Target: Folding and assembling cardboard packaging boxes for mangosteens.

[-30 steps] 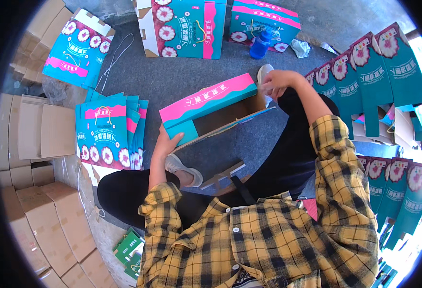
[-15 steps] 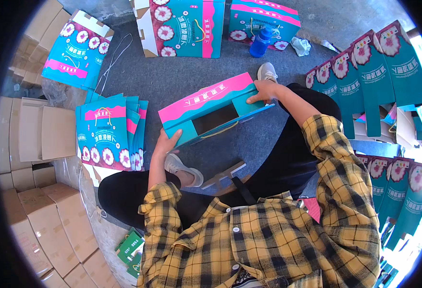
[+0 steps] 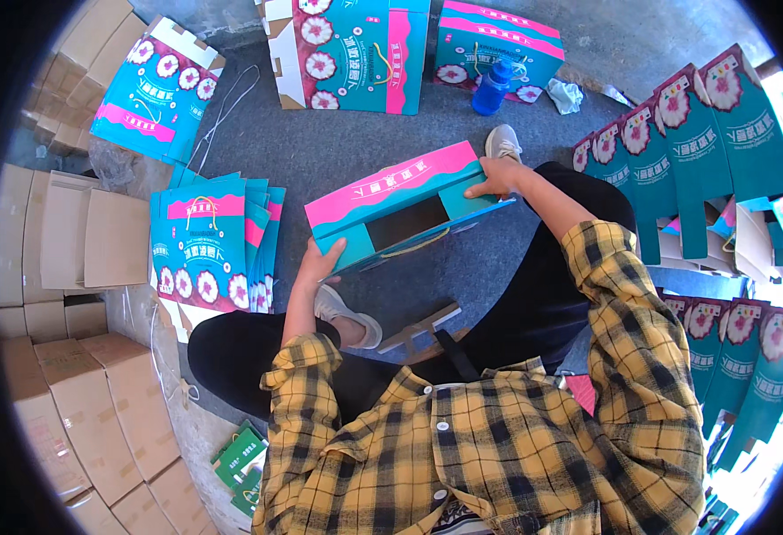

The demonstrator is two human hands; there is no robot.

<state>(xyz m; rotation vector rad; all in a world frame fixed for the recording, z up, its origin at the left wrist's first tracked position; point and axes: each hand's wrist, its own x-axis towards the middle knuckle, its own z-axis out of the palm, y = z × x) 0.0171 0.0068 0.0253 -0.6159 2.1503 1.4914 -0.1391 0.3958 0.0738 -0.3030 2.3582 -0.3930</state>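
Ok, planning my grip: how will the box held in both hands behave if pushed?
The teal-and-pink box is probably light for its size: its opening looks hollow. Its straight-edged panels seem fairly stiff, but the end flaps beside the opening may fold inward if pressed.

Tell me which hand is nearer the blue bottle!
Right. The right hand holds the box by its right end, below the blue bottle in the picture; the left hand, at the other end, is farther away, lower left.
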